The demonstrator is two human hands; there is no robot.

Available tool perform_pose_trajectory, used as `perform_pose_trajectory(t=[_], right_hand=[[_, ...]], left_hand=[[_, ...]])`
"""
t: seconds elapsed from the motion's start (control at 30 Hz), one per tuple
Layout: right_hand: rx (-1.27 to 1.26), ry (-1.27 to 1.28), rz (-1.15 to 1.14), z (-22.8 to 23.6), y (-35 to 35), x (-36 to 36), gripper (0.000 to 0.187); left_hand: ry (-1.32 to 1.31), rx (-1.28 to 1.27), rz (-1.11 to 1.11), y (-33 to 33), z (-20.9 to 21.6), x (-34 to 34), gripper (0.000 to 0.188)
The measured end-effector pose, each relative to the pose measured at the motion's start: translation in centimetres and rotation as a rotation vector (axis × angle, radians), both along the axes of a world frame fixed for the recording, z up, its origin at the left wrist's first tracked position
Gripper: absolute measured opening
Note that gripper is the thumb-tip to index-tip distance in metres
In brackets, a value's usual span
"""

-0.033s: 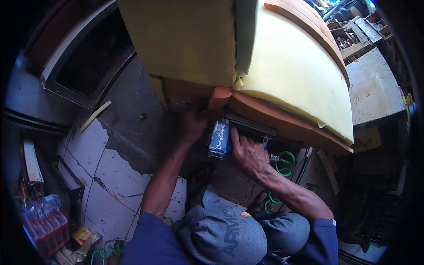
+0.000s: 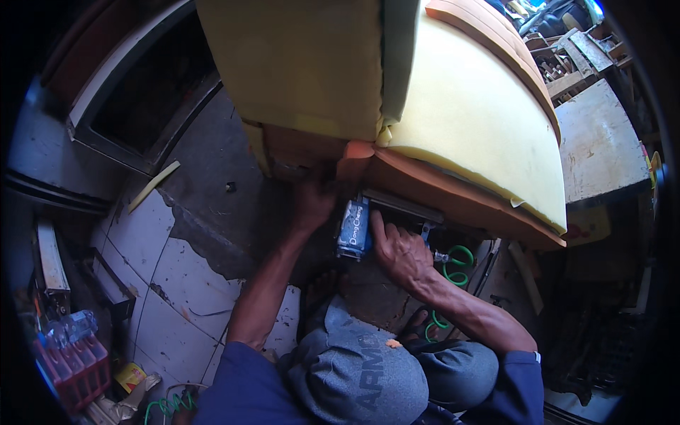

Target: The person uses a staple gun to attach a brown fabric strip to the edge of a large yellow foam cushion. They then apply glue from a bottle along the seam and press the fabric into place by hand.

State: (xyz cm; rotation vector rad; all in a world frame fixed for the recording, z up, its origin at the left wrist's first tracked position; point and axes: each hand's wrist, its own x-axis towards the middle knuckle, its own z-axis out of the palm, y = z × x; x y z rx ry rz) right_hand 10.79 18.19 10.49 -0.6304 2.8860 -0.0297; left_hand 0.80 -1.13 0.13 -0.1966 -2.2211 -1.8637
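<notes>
A large foam-covered piece of furniture (image 2: 482, 120) is seen ahead of both grips, its top and upright side padded in yellow. Behind and to the left of the left-hand grip, a floor (image 2: 191, 290) is partly laid with white tiles, some broken along the edge. Far to the right of the right-hand grip, a pale, stained board (image 2: 602, 138) is seen beside the furniture. Along the furniture's lower edge, just beyond the right-hand grip, a brown-orange foam layer (image 2: 453, 191) is exposed under the yellow.

A blue air tool (image 2: 352, 230) is held by the right hand (image 2: 402, 249), fingers closed about its handle; its blue head is placed just left of that grip, and its long bar is set between the knuckles and the foam edge. The left hand (image 2: 315, 202) is raised in shadow near the furniture's corner; whether anything is pinched there cannot be told. A green coiled hose (image 2: 457, 263) is hung just right of the right-hand grip. An orange flap (image 2: 356, 159) is folded out at the corner, between and ahead of the two grips.
</notes>
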Motion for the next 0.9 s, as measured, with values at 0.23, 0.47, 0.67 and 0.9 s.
perform_pose_trajectory(t=[0.23, 0.47, 0.67, 0.9], right_hand=[[0.023, -0.114, 0.048, -1.1, 0.7, 0.7, 0.059], [-0.004, -0.045, 0.094, -1.1, 0.7, 0.4, 0.059], [0.007, 0.033, 0.064, -0.9, -0.2, -0.6, 0.054], [-0.051, -0.048, -0.144, -2.8, -0.7, -2.1, 0.035]], left_hand=[[-0.113, -0.097, 0.117, -3.4, 1.2, -2.0, 0.028], [-0.119, -0.189, -0.108, -3.2, 1.5, -0.3, 0.021], [0.040, -0.269, -0.036, -1.9, -0.9, -2.0, 0.020], [0.041, -0.239, -0.012, -2.0, -0.2, -1.4, 0.015]])
